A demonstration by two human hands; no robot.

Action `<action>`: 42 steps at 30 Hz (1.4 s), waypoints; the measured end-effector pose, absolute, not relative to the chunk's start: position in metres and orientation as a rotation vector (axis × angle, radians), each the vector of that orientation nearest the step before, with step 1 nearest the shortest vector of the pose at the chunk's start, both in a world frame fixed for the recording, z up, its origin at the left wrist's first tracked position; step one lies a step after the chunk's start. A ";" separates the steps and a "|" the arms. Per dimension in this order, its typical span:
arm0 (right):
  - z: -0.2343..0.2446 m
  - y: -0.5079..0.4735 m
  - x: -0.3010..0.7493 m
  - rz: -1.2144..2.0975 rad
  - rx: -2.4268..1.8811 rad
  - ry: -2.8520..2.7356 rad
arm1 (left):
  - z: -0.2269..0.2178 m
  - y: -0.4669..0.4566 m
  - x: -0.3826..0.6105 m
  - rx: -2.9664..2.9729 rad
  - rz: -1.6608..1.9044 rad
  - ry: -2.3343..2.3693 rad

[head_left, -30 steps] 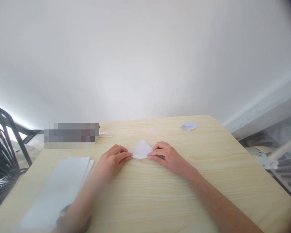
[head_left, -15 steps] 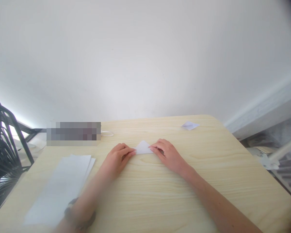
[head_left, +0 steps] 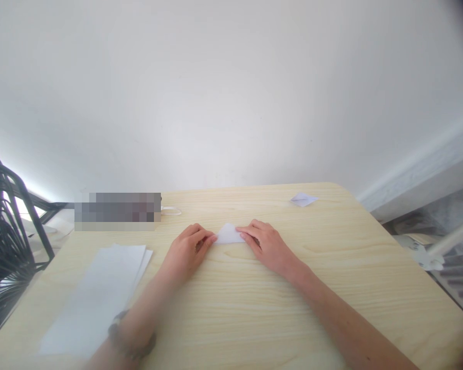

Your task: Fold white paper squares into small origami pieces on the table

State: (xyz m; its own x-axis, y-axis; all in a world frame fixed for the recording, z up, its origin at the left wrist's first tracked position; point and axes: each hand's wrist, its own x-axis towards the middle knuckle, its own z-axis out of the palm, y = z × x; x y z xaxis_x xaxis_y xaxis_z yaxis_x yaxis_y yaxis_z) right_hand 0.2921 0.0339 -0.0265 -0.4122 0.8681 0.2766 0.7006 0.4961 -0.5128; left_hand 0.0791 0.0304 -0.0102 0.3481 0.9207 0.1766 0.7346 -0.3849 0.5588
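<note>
A small white folded paper [head_left: 227, 235], triangular with its peak pointing away from me, lies on the wooden table between my hands. My left hand [head_left: 190, 250] pinches its left corner between thumb and fingers. At the right side, my right hand [head_left: 265, 241] grips the paper, index finger along the sloping edge and thumb lower down. Both corners are partly hidden by the fingertips. A dark bracelet [head_left: 129, 339] circles my left wrist.
White paper sheets [head_left: 96, 293] lie stacked at the left. A folded paper piece [head_left: 303, 199] rests near the table's [head_left: 231, 318] far right corner. At the back left is a blurred-out object [head_left: 118, 210] beside a white loop [head_left: 172, 210]. A black chair [head_left: 7, 231] stands left.
The fingers of my right hand have shifted slightly up along the paper's right slope. The paper's outline now looks more sharply triangular. My left hand stays almost in place.
</note>
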 end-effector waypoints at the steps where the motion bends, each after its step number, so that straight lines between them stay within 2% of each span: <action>1: -0.026 0.034 0.293 0.442 -1.268 -2.250 | -0.010 0.030 0.079 2.248 0.664 1.441; 9: -0.022 0.033 0.299 0.506 -1.191 -2.321 | -0.011 0.030 0.077 2.340 0.575 1.294; 25: -0.027 0.036 0.289 0.581 -1.368 -2.094 | -0.007 0.029 0.071 2.206 0.567 1.420; 42: -0.027 0.035 0.282 0.452 -1.477 -2.116 | -0.016 0.031 0.069 2.303 0.549 1.486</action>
State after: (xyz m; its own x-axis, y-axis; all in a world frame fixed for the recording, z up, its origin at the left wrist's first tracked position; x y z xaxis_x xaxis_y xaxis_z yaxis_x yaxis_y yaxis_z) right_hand 0.2816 0.0346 -0.0268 -0.2730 0.9362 0.2212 0.7643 0.3507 -0.5411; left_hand 0.0695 0.0315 -0.0161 0.3767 0.9166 0.1336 0.7835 -0.3923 0.4819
